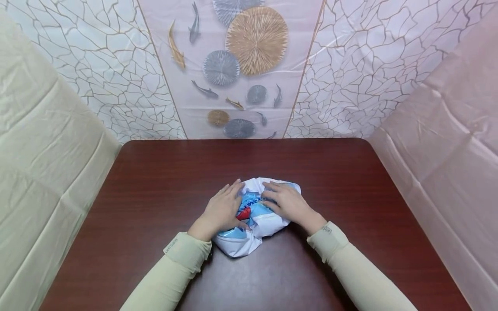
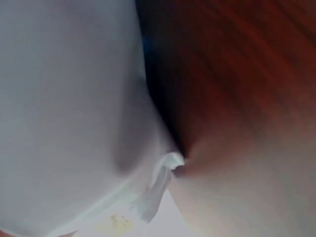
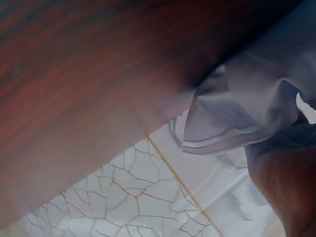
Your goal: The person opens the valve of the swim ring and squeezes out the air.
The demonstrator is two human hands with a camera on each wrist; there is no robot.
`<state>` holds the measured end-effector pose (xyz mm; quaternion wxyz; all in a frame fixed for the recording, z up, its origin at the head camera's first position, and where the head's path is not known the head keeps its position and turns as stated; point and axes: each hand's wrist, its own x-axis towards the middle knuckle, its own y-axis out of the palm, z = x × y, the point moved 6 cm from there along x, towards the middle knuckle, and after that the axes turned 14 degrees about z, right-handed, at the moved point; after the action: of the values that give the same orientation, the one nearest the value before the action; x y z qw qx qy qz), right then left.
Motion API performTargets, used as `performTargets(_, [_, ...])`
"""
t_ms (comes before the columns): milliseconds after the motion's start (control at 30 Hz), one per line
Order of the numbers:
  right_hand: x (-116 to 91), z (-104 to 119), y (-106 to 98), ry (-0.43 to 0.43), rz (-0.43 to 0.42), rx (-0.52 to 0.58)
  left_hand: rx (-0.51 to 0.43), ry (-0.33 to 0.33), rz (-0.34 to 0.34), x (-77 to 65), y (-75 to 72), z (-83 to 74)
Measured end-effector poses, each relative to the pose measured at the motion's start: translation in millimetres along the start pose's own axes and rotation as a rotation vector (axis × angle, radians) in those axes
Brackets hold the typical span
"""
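Observation:
A crumpled white and blue printed bag with a red patch lies bunched on the table; its glossy folds look like plastic. My left hand rests on its left side, fingers stretched forward and the thumb across the lower folds. On the right side, my right hand touches the bag with fingers spread and slightly bent. Pale material of the bag fills much of the left wrist view, blurred. In the right wrist view, a loose fold of the bag hangs beside part of my right hand.
The dark red-brown wooden table has rounded far corners. Behind it hangs a patterned curtain with fish and round motifs. Plain pale cloth walls close in the left and right sides.

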<state>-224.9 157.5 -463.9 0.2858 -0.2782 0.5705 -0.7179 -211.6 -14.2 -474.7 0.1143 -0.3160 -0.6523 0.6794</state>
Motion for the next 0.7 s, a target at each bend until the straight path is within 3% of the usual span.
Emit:
performTargets(100, [2,-2,3,-0.005,0.032,0.063,-0.156,0.082,0.065,0.5,3.4,1.2])
performTargets(233, [3,-2,7,-0.005,0.034,0.062,-0.315,0.130,0.124,1.2,3.7,2.0])
performTargets(500, [2,5,5,-0.044,-0.043,-0.104,-0.301,0.094,0.137,8.0,5.8,3.2])
performTargets(700, [4,1,7,-0.067,-0.013,-0.009,-0.283,0.060,0.135,12.6,5.9,-1.0])
